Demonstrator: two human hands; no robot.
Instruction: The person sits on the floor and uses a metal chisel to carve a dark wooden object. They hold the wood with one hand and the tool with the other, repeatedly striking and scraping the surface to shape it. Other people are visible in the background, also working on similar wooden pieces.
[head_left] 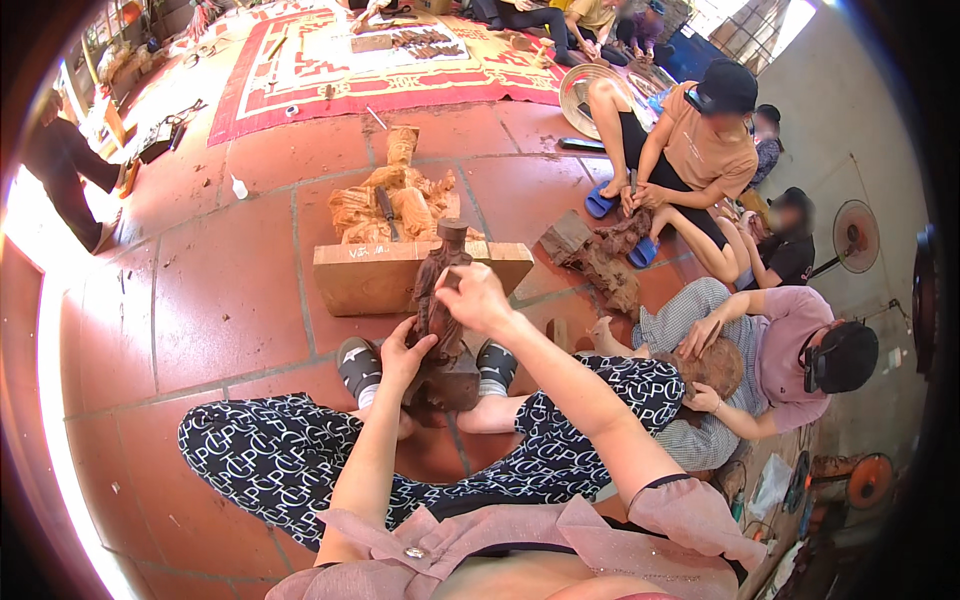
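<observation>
Currently I see the left hand [403, 357] wrapped around the lower part of the dark wooden figurine [440, 300], grip closed on it. Right hand [474, 297] sits just above, fingers pinched on something small against the figurine's upper side; can't tell what. Figurine stands upright between both hands, its base between my feet on the tiled floor [220, 300]. Beyond the grips: a pale wooden block [370, 275] carrying a light carved statue [398, 195].
</observation>
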